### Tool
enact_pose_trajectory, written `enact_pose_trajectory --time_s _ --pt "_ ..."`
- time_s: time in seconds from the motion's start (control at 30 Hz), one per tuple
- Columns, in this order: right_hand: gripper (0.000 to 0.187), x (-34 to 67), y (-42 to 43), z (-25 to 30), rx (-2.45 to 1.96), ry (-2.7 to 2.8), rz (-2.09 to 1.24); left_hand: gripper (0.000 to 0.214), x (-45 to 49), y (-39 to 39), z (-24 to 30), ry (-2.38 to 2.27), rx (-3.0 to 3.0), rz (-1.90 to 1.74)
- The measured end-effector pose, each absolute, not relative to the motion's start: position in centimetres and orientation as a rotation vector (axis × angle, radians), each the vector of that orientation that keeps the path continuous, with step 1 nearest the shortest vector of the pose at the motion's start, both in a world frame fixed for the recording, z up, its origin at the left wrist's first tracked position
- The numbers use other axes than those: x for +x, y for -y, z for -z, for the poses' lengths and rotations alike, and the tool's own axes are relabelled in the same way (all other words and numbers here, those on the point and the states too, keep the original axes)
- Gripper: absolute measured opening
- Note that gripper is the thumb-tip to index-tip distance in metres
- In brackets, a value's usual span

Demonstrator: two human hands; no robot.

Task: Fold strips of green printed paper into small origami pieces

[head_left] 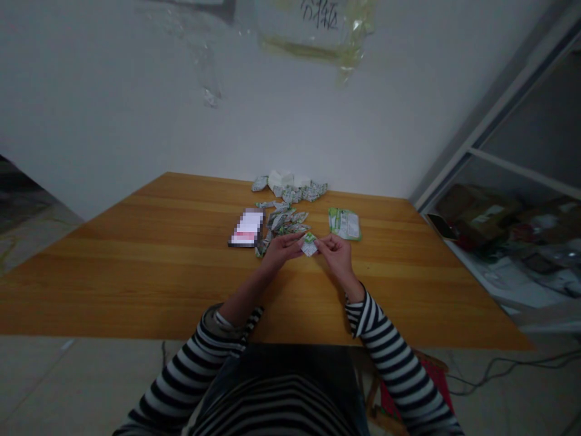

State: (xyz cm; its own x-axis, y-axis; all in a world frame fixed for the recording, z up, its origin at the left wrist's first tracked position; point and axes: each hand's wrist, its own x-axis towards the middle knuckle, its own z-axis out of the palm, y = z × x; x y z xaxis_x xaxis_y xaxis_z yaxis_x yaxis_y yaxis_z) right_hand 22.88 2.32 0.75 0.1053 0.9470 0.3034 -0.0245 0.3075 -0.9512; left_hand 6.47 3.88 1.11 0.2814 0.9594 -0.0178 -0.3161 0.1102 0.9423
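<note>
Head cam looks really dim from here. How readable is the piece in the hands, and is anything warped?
Head view: dim overall, the wooden table warm against a grey wall; the wide lens slants the shelf frame; the folded wrapper is small and soft, its print unreadable; the phone is pixelated.

Your striped sleeves (390,345) alternate black and white, and the counter (136,266) is honey-orange wood with a lengthwise grain. The folded wrapper (309,244) at its middle and the flat packet (345,223) nearer the far edge are green and white.
</note>
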Motion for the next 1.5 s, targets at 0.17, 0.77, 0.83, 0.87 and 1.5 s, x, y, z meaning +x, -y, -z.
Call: enact_pose_trajectory --time_s 0.17,0.77,0.83,0.87,1.5 --pt "0.037 21.9 -2.0 -0.8 -0.962 1.252 -0.978 0.050 7.2 -3.5 -1.0 -0.756 0.977 -1.067" --pt "0.041 22.2 -2.3 -0.4 -0.921 1.247 -1.047 0.072 7.1 -4.3 -0.5 -0.881 0.986 -1.109" --pt "0.042 22.3 -2.2 -0.4 -0.930 1.240 -1.037 0.082 6.6 -4.4 -0.7 -0.873 1.031 -1.089" --pt "0.043 22.4 -2.2 -0.5 -0.934 1.237 -1.033 0.084 6.3 -4.4 -0.9 -0.859 1.065 -1.082" --pt "0.017 22.1 -1.4 -0.3 -1.139 1.384 -0.494 0.058 6.3 -4.6 0.1 -0.937 1.278 -1.159"
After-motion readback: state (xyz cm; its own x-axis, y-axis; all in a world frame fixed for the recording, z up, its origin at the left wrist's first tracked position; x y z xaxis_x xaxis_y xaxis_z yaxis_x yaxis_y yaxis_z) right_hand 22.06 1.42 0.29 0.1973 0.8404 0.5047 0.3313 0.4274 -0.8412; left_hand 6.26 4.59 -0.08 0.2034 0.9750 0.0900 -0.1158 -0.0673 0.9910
